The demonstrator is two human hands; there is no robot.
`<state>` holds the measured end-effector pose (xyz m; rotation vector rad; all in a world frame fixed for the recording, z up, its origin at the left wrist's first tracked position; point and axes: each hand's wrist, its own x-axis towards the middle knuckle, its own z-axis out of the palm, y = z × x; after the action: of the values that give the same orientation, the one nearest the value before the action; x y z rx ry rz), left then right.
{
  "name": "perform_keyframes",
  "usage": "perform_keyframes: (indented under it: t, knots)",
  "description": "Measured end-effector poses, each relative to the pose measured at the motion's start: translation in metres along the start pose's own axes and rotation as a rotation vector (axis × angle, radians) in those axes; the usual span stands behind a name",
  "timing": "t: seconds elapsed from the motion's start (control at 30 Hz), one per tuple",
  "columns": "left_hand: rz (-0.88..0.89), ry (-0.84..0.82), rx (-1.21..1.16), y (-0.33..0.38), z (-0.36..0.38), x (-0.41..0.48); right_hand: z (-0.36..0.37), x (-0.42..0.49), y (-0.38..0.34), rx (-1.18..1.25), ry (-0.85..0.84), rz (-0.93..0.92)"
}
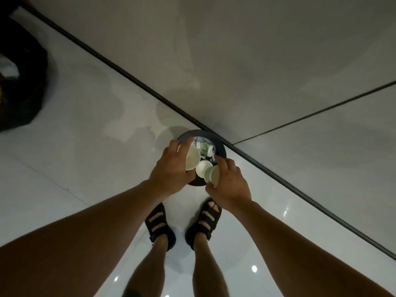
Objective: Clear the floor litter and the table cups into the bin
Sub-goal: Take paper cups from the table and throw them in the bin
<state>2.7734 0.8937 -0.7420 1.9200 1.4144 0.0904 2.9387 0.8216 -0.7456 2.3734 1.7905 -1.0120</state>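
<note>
A round dark bin (221, 147) stands on the floor in front of my feet, close to the wall's base strip. Crumpled litter with a green-printed wrapper (203, 147) lies inside it. My left hand (171, 168) grips a white paper cup (192, 160) tilted over the bin's mouth. My right hand (229, 185) grips another white cup (212, 175), tipped on its side above the bin's near rim. A third white cup (203, 166) shows between the two, over the bin opening; whether a hand holds it I cannot tell.
Glossy white floor tiles (85, 168) surround the bin. A dark baseboard strip (128, 73) runs diagonally behind it, with grey wall panels above. A black bag (21, 82) sits at the far left. My sandalled feet (182, 224) stand just short of the bin.
</note>
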Motion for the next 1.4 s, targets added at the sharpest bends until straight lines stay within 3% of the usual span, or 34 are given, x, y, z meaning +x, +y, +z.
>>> perform_keyframes:
  t: [0.1, 0.3, 0.57, 0.8, 1.07, 1.4]
  knots:
    - [0.074, -0.011, 0.036, -0.035, 0.056, 0.041, 0.055, 0.052, 0.025, -0.004, -0.004, 0.008]
    - [0.051, -0.091, 0.141, -0.085, 0.131, 0.069, 0.13, 0.099, 0.063, -0.011, -0.001, 0.016]
    - [0.183, 0.015, 0.516, -0.112, 0.157, 0.092, 0.148, 0.125, 0.082, -0.183, 0.16, -0.145]
    - [0.196, -0.004, 0.632, -0.137, 0.178, 0.092, 0.17, 0.128, 0.096, -0.298, 0.09, -0.204]
    - [0.182, -0.071, 0.599, -0.108, 0.138, 0.082, 0.14, 0.114, 0.085, -0.195, 0.006, -0.136]
    - [0.15, -0.078, 0.584, 0.013, 0.014, 0.034, 0.005, 0.017, 0.055, -0.14, -0.023, 0.108]
